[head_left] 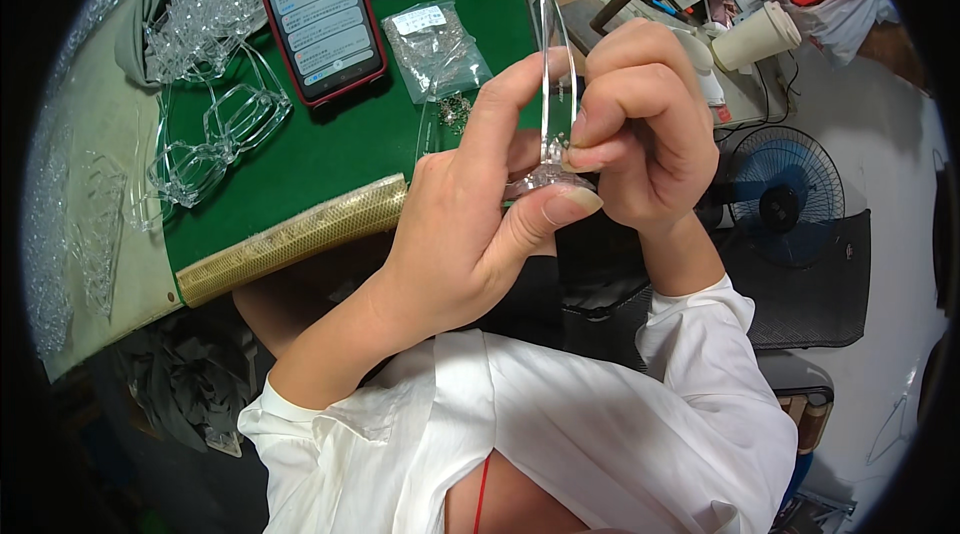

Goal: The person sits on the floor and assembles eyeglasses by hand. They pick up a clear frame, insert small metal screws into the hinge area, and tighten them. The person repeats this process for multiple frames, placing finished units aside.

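Observation:
A clear plastic eyeglass frame (547, 84) is held up in front of my chest, one long thin arm pointing away from me. My left hand (455, 209) grips its lower part, with the thumb lying along the near side. From the right, my right hand (650, 124) comes in with thumb and index finger pinched at the frame's lower end. Whatever small piece lies between those fingertips is too small to make out. Just beyond my left hand, a little heap of tiny metal parts (455, 112) lies on the green mat (290, 159), partly behind the fingers.
A clear bag of small parts (438, 46) and a red-cased phone (320, 19) lie on the mat. Clear eyeglass frames (215, 144) pile up at left. A gold perforated strip (290, 242) edges the table. At right stand a beige cup (757, 37) and a fan (785, 196).

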`<state>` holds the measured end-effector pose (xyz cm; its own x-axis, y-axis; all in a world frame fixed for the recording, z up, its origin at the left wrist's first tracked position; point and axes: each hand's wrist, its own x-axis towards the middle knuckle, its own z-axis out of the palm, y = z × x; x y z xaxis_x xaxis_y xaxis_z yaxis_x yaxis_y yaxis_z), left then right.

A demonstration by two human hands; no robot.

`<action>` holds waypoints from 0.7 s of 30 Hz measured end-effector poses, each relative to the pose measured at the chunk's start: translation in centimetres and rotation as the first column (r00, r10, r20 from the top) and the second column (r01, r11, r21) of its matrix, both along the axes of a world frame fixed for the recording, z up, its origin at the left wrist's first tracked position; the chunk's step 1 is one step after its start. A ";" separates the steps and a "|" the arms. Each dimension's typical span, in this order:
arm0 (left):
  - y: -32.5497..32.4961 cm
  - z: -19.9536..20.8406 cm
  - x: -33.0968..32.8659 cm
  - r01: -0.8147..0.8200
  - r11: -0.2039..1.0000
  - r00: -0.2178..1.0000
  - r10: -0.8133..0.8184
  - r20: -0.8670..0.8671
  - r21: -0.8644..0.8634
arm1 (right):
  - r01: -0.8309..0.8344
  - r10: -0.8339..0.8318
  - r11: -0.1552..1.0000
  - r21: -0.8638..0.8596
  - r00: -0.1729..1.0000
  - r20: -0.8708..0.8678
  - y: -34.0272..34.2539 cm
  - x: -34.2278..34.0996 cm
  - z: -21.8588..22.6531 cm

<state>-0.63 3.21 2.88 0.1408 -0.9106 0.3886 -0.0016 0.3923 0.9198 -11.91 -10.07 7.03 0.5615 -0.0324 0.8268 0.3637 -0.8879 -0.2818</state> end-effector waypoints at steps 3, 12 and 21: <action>-0.2 -0.1 0.0 -0.021 1.000 0.999 0.021 0.024 -0.012 | 0.031 -0.030 0.999 -0.045 0.999 0.017 0.0 0.0 0.0; -0.8 0.4 0.1 0.014 1.000 1.000 -0.014 0.018 0.018 | -0.037 0.034 0.996 0.078 0.999 0.037 -0.6 0.2 -0.1; -5.0 0.1 -0.3 -0.150 0.974 0.983 0.166 0.080 -0.170 | -0.062 0.081 0.785 0.616 0.997 -0.002 -1.4 -1.1 -1.4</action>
<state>-0.97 -1.84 2.98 0.2342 -0.8034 0.5474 -0.1578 0.5242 0.8368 -12.99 -11.51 5.67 0.6038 -0.4881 0.6302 0.4036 -0.4946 -0.7697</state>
